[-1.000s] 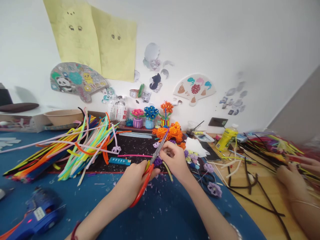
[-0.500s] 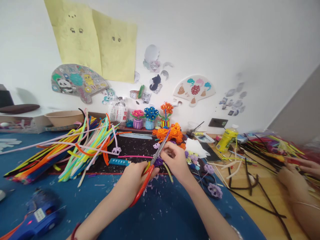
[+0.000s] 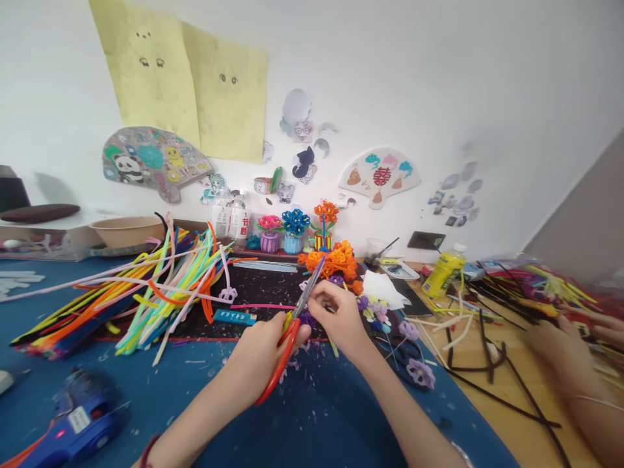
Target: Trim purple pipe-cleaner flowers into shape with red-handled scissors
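Note:
My left hand (image 3: pixel 260 354) is closed round the handles of the orange scissors (image 3: pixel 287 341), whose blades point up and away toward the orange flowers. My right hand (image 3: pixel 336 315) is closed in a pinch on a small purple pipe-cleaner piece (image 3: pixel 307 318) held right at the blades. Purple fuzz clippings (image 3: pixel 302 361) lie on the blue mat (image 3: pixel 316 416) under both hands.
A heap of coloured pipe cleaners (image 3: pixel 146 286) lies at left, a blue glue gun (image 3: pixel 73 422) at the near left. Orange flowers (image 3: pixel 334 260), small flower pots (image 3: pixel 292 234), purple flowers (image 3: pixel 419 372) and a yellow bottle (image 3: pixel 442 272) stand behind. Another person's hands (image 3: pixel 560 341) work among black pipe cleaners at right.
Both hands stay in place at the scissors. My right hand has turned the purple piece slightly, so less of it shows. The other person's hands at right have shifted a little.

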`<control>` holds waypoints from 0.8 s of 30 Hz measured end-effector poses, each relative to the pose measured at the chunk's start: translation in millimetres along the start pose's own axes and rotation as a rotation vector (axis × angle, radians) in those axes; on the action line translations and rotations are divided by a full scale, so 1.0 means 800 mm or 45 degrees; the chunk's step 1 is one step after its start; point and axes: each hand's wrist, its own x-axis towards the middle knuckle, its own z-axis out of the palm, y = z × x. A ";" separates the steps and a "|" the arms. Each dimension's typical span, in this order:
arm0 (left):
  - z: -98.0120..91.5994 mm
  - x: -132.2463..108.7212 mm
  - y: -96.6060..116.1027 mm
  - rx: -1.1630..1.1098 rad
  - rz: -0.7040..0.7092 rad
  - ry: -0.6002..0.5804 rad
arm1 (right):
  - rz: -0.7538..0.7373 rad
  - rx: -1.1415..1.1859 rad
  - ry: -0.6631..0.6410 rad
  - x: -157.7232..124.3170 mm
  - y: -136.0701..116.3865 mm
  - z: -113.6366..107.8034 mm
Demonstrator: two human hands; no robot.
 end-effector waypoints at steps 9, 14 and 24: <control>0.002 0.002 -0.001 -0.051 0.018 0.039 | 0.009 0.000 -0.019 0.000 0.001 0.000; 0.002 0.002 -0.002 -0.156 0.012 0.019 | 0.007 -0.020 -0.018 -0.001 -0.002 0.000; 0.003 0.003 -0.005 -0.008 0.001 0.049 | -0.004 -0.025 0.006 0.001 0.004 -0.003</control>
